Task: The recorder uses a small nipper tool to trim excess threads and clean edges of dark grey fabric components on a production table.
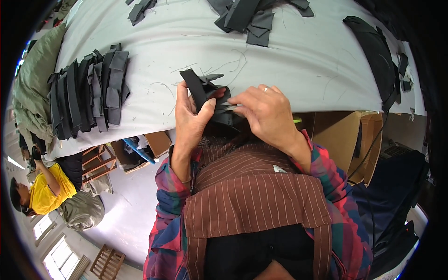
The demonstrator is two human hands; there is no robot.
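Note:
My left hand [190, 114] is closed round a folded black fabric strip [196, 88], thumb on its near side, above the table's near edge. More dark cloth of the same piece hangs below the fingers. My right hand [266, 109], wearing a ring, pinches small metal thread snips [229, 107]; two thin pale blades point left and touch or nearly touch the cloth. Most of the snips is hidden by the fingers.
A row of dark fabric strips [88, 91] lies at the left of the white-covered table [154, 51]. More pieces [252, 21] lie at the far side. A curved black item [373, 56] lies right. Cardboard boxes [338, 140] stand below. A person in yellow [51, 189] works at left.

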